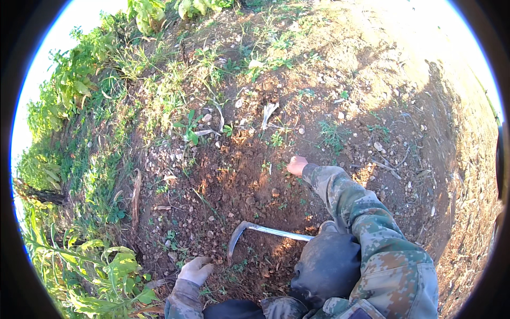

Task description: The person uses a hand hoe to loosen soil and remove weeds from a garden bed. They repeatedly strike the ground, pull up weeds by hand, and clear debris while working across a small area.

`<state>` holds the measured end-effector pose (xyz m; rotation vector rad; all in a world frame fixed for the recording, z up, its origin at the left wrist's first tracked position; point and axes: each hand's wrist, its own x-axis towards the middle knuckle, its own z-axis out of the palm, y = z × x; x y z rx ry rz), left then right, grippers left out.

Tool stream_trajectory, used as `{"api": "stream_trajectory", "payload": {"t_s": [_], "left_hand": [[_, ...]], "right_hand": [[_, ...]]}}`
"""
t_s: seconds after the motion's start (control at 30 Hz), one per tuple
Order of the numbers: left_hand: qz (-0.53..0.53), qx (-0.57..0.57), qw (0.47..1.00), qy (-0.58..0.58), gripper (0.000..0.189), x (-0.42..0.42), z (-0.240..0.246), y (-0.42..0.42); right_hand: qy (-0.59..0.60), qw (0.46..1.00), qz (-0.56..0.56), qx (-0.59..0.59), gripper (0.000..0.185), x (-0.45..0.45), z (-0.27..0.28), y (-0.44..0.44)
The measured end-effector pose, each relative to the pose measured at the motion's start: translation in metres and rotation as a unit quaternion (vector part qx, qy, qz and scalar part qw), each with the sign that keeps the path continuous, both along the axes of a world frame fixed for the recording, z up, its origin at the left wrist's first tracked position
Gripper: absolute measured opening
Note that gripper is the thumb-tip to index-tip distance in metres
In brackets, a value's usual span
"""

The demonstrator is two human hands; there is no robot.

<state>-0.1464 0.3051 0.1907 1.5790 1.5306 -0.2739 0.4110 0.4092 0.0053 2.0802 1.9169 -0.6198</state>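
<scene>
My right hand (297, 165) reaches forward low over the brown soil, its fingers curled beside small green weeds (276, 138). Whether anything is inside that curl is hidden. My left hand (196, 270) hovers at or near the ground at lower left, thumb and fingers slightly apart, with nothing visible between them. Just to its right lies a sickle (235, 238), its curved blade pointing towards me. The sickle's shiny metal shaft (279, 232) runs right until a dark rounded form (328, 265), possibly my covered knee, hides its end. Neither hand touches the sickle.
Leafy green plants (115, 275) crowd the left side, with grass (171, 89) further up. Pebbles (167, 155) and a dry husk (269, 113) lie on the soil. A dry brown stalk (136, 199) stands out at left. Dry twigs (388, 167) are scattered at right.
</scene>
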Motion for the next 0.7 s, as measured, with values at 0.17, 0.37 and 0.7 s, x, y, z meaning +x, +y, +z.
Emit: {"api": "stream_trajectory", "payload": {"t_s": [0.17, 0.37, 0.7], "left_hand": [[0.023, -0.003, 1.000, -0.013, 0.052, -0.006, -0.008, 0.003], [-0.004, 0.002, 1.000, -0.014, 0.049, -0.014, -0.025, 0.015], [0.124, 0.147, 0.981, -0.037, 0.030, -0.048, -0.027, 0.012]], "right_hand": [[0.120, 0.990, -0.046, 0.053, 0.024, 0.008, -0.023, -0.017], [0.457, 0.816, -0.351, -0.056, 0.012, -0.058, 0.044, -0.076], [0.427, 0.895, 0.016, -0.126, 0.057, -0.198, 0.086, -0.102]]}}
